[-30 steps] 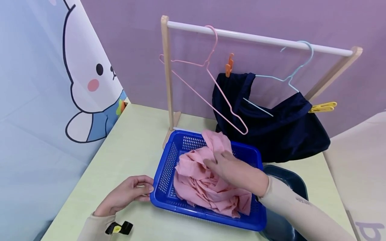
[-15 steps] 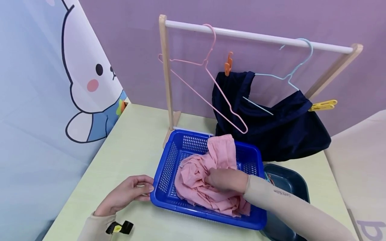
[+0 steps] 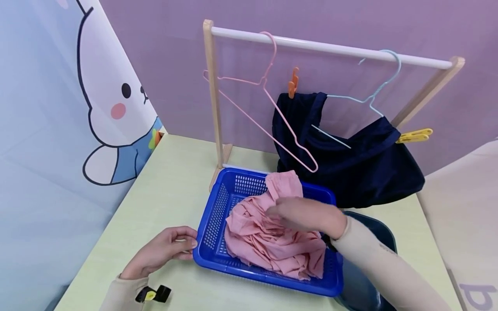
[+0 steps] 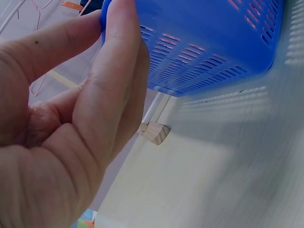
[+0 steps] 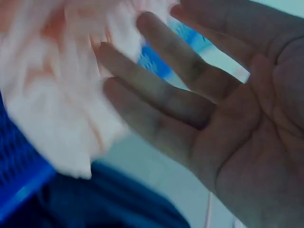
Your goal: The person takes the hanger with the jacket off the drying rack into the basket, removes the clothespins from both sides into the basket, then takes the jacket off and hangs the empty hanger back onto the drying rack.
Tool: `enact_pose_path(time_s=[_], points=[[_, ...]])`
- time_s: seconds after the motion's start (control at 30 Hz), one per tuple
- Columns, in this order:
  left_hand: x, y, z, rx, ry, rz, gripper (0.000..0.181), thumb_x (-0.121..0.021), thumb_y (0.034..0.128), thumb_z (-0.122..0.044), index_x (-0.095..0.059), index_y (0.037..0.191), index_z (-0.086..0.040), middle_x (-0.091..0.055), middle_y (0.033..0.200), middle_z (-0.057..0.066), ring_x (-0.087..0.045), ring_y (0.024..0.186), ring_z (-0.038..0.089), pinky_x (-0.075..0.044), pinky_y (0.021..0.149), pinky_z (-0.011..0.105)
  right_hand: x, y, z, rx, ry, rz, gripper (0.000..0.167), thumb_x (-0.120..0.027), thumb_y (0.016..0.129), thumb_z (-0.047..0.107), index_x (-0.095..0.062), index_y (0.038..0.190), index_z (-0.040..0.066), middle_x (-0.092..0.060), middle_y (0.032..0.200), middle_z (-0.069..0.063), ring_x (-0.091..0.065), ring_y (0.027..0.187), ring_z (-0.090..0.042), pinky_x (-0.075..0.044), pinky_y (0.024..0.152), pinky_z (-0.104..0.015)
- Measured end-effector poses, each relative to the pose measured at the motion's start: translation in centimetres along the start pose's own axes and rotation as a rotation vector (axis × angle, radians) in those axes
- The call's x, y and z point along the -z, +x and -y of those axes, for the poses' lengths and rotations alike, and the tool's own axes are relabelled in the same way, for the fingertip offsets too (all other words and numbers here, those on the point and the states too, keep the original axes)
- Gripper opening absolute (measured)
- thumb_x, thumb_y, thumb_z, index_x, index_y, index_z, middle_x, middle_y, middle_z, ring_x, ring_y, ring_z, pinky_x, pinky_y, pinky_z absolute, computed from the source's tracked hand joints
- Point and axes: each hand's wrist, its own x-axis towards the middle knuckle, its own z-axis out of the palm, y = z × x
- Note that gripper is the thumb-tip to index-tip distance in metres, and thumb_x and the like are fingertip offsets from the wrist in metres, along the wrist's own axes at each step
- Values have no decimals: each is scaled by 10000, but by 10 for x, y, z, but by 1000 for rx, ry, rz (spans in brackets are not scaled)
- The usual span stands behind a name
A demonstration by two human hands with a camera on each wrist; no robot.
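Observation:
A crumpled pink cloth (image 3: 268, 246) lies in the blue plastic basket (image 3: 206, 239), one end draped up against the far rim. At the basket's left corner, my left hand (image 3: 167, 248) pinches the rim between thumb and fingers; the left wrist view shows the grip on the blue rim (image 4: 105, 19). My right hand (image 3: 307, 214) is over the cloth, palm towards it. In the right wrist view its fingers (image 5: 156, 102) are spread and loosely extended, beside the blurred pink cloth (image 5: 61, 104), with nothing held. Whether the fingertips touch the cloth, I cannot tell.
Behind the basket stands a rack (image 3: 330, 46) with a pink hanger (image 3: 285, 123) and a light blue hanger (image 3: 375, 95) bearing a dark navy garment (image 3: 350, 172). An orange clothespin (image 3: 293, 84) and a yellow clothespin (image 3: 414, 136) clip it. A dark basin (image 3: 383, 229) stands at right.
My right hand went down into the pink cloth, then came up and slightly away, its fingers loosened. The cloth's folds and its far end shifted. My left hand stayed on the rim.

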Motion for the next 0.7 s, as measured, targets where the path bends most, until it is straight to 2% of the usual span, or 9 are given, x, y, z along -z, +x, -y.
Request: enact_pose_path(time_s=[0.13, 0.23, 0.33, 0.4, 0.6, 0.7], points=[[0, 0, -1, 3, 0, -1, 288, -661, 975, -101, -578, 1154, 109, -667, 1006, 153, -681, 902, 239, -566, 844, 481, 9, -6, -18, -90, -112, -236, 363, -786, 860, 39, -687, 1209, 44, -615, 996, -105, -564, 817, -200, -556, 719, -289], [0, -1, -1, 4, -5, 2, 281, -663, 974, -100, -582, 1149, 104, -667, 1002, 149, -679, 902, 234, -567, 842, 476, 3, -5, -37, -128, -194, -354, 461, -813, 841, 63, -637, 1264, 14, -602, 1108, -212, -594, 916, -310, -568, 820, -416], [0, -1, -1, 1, -7, 7, 277, -661, 974, -97, -583, 1148, 105, -667, 1001, 151, -678, 903, 233, -565, 844, 480, -7, -2, -55, -145, -199, -418, 506, -807, 841, 53, -601, 1301, 4, -592, 1139, -251, -605, 952, -366, -559, 846, -489], [0, 0, -1, -3, -8, 10, 277, -660, 975, -95, -583, 1148, 106, -668, 1001, 151, -678, 904, 232, -563, 845, 484, -12, 1, -64, -149, -184, -438, 502, -800, 843, 35, -599, 1302, 4, -598, 1114, -246, -610, 936, -360, -559, 836, -489], [0, -1, 0, -2, -6, 8, 281, -660, 976, -98, -583, 1152, 107, -670, 1003, 150, -679, 905, 232, -559, 846, 492, -22, 12, -82, -169, -161, -512, 276, -646, 932, -64, -699, 1185, 31, -644, 983, -151, -622, 873, -272, -560, 798, -403], [0, -1, 0, -5, -6, 11, 282, -656, 979, -99, -582, 1155, 108, -670, 1007, 152, -681, 909, 234, -558, 848, 493, -22, 12, -81, -170, -153, -526, 250, -603, 949, -89, -744, 1107, 45, -644, 926, -102, -623, 832, -216, -570, 768, -351]])
